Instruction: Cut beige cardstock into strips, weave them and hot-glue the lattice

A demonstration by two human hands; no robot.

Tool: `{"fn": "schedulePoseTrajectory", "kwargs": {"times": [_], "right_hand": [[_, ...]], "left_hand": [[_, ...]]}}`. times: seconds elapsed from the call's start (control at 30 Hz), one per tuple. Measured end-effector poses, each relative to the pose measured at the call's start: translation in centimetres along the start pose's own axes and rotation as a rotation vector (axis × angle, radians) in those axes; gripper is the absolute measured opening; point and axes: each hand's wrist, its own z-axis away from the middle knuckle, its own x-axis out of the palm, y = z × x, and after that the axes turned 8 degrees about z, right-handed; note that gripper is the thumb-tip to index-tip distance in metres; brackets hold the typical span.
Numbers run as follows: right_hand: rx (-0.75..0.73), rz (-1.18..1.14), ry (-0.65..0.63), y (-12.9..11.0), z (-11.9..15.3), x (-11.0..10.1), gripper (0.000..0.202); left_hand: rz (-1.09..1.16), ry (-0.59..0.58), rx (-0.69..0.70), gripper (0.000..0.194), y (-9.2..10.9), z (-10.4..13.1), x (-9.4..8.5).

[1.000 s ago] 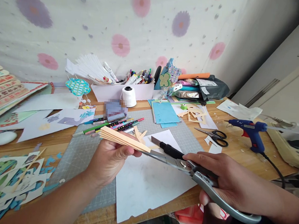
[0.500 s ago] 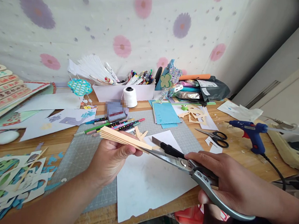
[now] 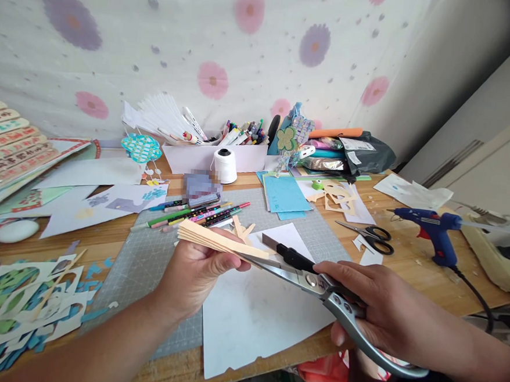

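1. Far left: we noted a pile of paper scraps (image 3: 25, 282) on the wooden table (image 3: 408, 242), well apart from the cutting.
2. Left hand (image 3: 194, 277): we saw it closed in a pinch, thumb over fingers, gripping a fanned stack of pale strips (image 3: 212, 237). The stack was held up over the cutting mat (image 3: 324, 239), tilted down toward the right. Pens (image 3: 201, 213) lay behind it.
3. Centre: we found the large scissors (image 3: 312, 280) with their blades at the right end of the pale strips, above a white sheet (image 3: 250, 319). A knife (image 3: 294, 256) lay just behind them, its rear end hidden.
4. Change over the last second: we recorded the lower handle of the large scissors drawn in toward the palm, while the left hand kept its pinch. We took this to mean the bite was tightening and the cut under way; we could not tell whether any piece had come free.
5. Right hand (image 3: 387, 299): we saw it wrapped partly closed around the handles, forefinger laid forward along the upper one.
6. Far right: we logged small black-handled scissors (image 3: 364, 229) and a blue glue gun (image 3: 442, 227), neither touched by us.
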Motion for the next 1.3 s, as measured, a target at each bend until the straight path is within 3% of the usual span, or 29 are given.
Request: {"fn": "schedulePoseTrajectory", "kwargs": {"times": [0.23,1.3], "right_hand": [[-0.028,0.029,0.049,-0.3,-0.1,0.1,0.05],[-0.113,0.222,0.142,0.0,-0.5,1.0,0.05]], "left_hand": [[0.022,-0.032,-0.034,0.026,-0.3,0.2,-0.1],[0.024,-0.104,-0.024,0.023,-0.3,0.5,0.2]]}}
